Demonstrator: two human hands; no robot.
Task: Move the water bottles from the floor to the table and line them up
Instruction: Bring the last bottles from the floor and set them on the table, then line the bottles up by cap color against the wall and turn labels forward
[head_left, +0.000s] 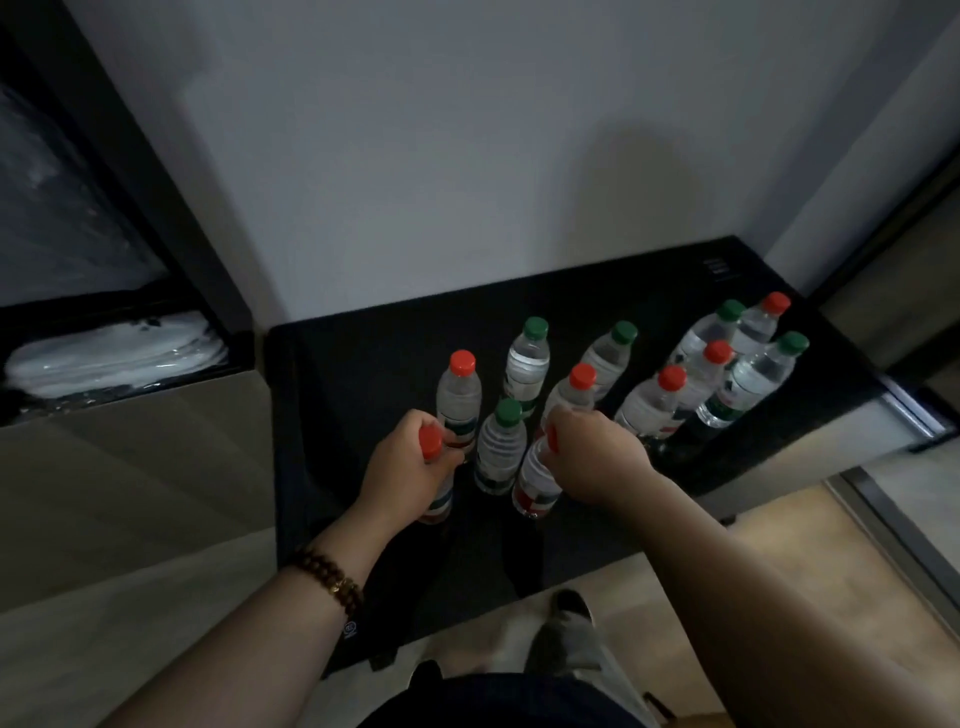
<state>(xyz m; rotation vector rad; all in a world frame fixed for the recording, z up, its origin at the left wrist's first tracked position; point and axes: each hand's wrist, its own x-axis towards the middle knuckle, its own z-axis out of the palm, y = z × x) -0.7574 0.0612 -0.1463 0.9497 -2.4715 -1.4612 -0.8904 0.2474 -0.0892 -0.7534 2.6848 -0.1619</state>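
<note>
bottles (527, 364) are standing clustered on the black table (363, 571); lining up is looking unfinished. left hand (410, 467) is curling fingers round a red-capped bottle (430, 441), right hand (592, 462) round a second bottle (537, 480), near the front edge.

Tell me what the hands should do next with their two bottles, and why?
Probably let go of both. The left hand grips the left red-capped bottle, the right hand the right red-capped bottle; both seem to stand on the black table, either side of a green-capped bottle, roughly in line.
</note>
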